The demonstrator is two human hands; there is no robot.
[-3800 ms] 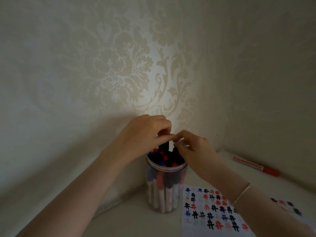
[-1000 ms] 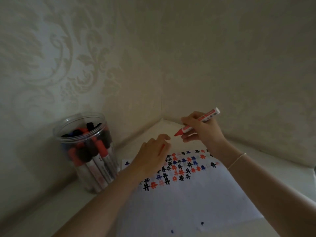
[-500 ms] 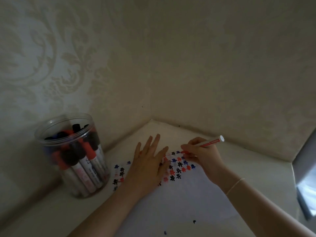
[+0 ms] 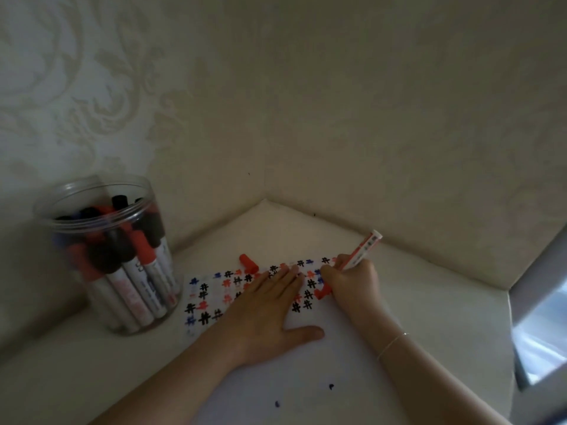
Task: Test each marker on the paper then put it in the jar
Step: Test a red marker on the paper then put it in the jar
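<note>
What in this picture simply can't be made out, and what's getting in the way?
Head view only:
- Tip of the red marker: hidden behind the right hand.
- Marks on the paper under the left hand: covered by the flat palm.
- Print on the markers in the jar: too blurred to read.
- Grey object at the right edge: cut off by the frame.

Dim, warm-grey pic, low contrast. Brightest spot at approx 4 o'clock: pale bluish glare off a shiny silver surface [image 4: 540,326], blown out, no detail. Clear plastic jar of red, black & blue markers [image 4: 104,256] at 9 o'clock is soft/blurred, faint highlights on its rim. Embossed cream wallpaper [image 4: 92,87] at 10 o'clock catches weak light; the corner at 12 is darker. Soft shadow under the left hand [image 4: 264,314] on the white paper sheet [image 4: 306,378]. Wide-angle bend at edges; compression noise throughout.
</note>
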